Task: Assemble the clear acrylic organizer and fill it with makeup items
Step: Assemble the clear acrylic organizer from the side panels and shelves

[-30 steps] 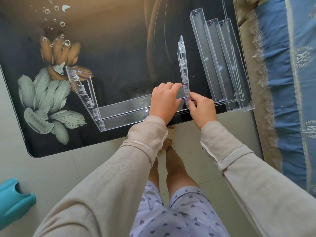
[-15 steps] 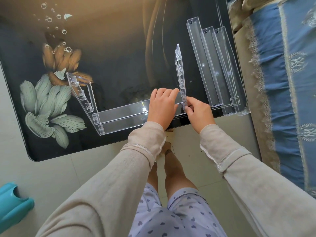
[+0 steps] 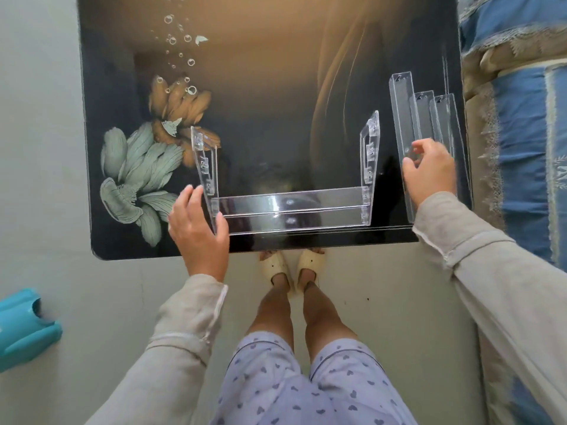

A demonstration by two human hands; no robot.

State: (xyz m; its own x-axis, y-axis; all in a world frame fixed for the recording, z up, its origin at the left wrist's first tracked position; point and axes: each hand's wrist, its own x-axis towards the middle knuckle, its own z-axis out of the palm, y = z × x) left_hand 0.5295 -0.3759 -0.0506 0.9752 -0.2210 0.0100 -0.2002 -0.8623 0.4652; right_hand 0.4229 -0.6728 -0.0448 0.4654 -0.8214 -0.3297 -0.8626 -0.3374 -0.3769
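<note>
The partly built clear acrylic organizer stands at the near edge of the black glass table. It has a left side panel, a right side panel and one long tray between them. My left hand holds the near end of the left side panel. My right hand lies with curled fingers on the loose clear trays at the table's right side. Whether it grips one I cannot tell.
The table carries a flower print on its left part. A blue and beige bedspread borders the table on the right. A teal plastic object lies on the floor at the left. My slippered feet stand under the table edge.
Both hands left the right side panel, which is now joined to the tray. My left hand went to the left panel, my right hand to the loose trays. The view swung straight.
</note>
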